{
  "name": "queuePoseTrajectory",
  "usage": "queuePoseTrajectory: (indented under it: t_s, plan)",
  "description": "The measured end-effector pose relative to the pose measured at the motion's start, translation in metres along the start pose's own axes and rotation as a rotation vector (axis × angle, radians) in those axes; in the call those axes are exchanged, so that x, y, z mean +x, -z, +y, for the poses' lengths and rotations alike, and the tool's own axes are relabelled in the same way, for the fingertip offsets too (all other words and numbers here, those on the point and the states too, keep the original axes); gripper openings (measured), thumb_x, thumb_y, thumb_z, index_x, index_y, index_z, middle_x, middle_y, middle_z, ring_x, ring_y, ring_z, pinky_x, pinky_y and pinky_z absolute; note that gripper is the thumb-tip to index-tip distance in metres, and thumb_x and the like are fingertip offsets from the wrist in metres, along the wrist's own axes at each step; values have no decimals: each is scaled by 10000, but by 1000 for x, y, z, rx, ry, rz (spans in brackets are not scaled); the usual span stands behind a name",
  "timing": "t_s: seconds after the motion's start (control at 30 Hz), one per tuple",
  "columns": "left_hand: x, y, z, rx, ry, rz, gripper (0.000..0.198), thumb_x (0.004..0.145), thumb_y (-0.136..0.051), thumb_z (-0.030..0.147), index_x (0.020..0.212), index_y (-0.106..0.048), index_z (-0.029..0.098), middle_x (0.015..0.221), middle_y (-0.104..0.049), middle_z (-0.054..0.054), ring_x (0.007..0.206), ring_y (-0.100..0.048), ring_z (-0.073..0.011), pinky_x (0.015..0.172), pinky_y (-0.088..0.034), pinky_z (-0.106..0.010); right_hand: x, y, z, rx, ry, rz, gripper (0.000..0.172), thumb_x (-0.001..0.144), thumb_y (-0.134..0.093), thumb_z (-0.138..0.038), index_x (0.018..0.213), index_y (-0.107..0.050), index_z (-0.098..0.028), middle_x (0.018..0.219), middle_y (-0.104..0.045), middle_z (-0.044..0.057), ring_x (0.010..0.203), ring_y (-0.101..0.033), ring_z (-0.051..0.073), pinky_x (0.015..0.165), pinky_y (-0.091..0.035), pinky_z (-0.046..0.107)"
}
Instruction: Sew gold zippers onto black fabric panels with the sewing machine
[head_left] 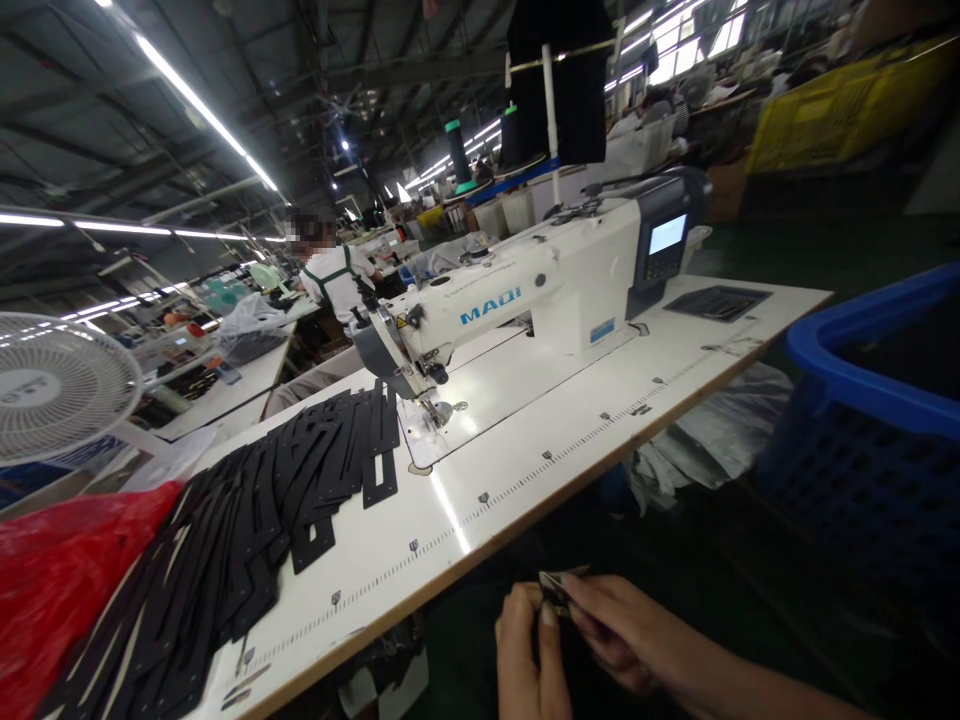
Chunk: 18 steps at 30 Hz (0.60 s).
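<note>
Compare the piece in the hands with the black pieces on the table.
The held piece is mostly hidden by the hands; the black pieces are largely exposed. The held piece is off the tabletop; the black pieces lie heaped on it. Both show dark surfaces.

Bright tube lights (195, 100) at upper left and windows (679, 55) at upper right stand out against a dim ceiling (247, 60). Glare streaks the tabletop (517, 450) near centre; the lower right sinks into shadow. Wide-angle distortion stretches the frame's edges.
</note>
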<state>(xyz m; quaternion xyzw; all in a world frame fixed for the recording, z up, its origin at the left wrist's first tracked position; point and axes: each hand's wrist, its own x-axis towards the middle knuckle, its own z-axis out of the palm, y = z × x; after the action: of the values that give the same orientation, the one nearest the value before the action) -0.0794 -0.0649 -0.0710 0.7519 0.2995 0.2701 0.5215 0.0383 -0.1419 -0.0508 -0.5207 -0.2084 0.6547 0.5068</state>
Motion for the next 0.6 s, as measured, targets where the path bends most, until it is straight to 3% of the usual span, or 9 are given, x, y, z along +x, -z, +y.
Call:
queuePoseTrajectory:
  t_s: [0.1,0.2,0.27,0.3,0.37,0.47,0.6]
  plan:
    - [0,3,0,-4,-49,26,338,937,-362,462,837,-551,201,894,-527,-52,844,-492,-212,768,-368,-303,-18,2,-15,-199,147,66,602,701,-352,-808,632,-339,-210,488,-261,-85,408,-230,62,398,-195,206]
    - [0,5,6,45,-118,19,349,941,-353,458,771,-511,198,891,-471,-47,839,-471,-203,759,-361,-298,-35,6,-42,-621,414,317,485,694,-572,-655,721,-429,-192,647,-455,-19,598,-430,125,546,-325,238]
    - [-2,5,10,90,-175,21,358,945,-337,454,761,-502,196,876,-449,-46,826,-461,-202,740,-362,-301,-36,7,-57,-925,485,442,393,648,-696,-484,725,-450,-187,689,-503,-7,654,-456,149,594,-320,255]
    - [-3,4,12,116,-197,35,358,947,-331,451,762,-502,196,865,-443,-46,816,-459,-203,723,-362,-303,-34,7,-62,-1023,470,420,335,672,-683,-416,680,-440,-186,648,-491,-16,621,-444,139,574,-303,253]
    - [-7,5,13,180,-211,70,368,948,-319,452,760,-506,198,823,-447,-42,781,-460,-205,692,-351,-310,-24,6,-65,-1072,415,245,300,766,-575,-310,576,-381,-180,546,-410,-40,534,-381,104,510,-255,239]
    - [-14,10,13,283,-143,88,376,934,-349,484,758,-532,206,750,-498,-40,731,-477,-218,687,-333,-327,-10,2,-59,-922,358,36,338,822,-475,-274,531,-332,-177,502,-325,-55,489,-311,79,453,-217,223]
    - [-19,20,13,347,-148,-80,411,923,-351,485,752,-600,206,722,-579,-65,695,-510,-234,664,-323,-337,-4,-4,-47,-710,285,-116,279,799,-477,-293,560,-411,-165,519,-374,-47,487,-332,68,445,-244,197]
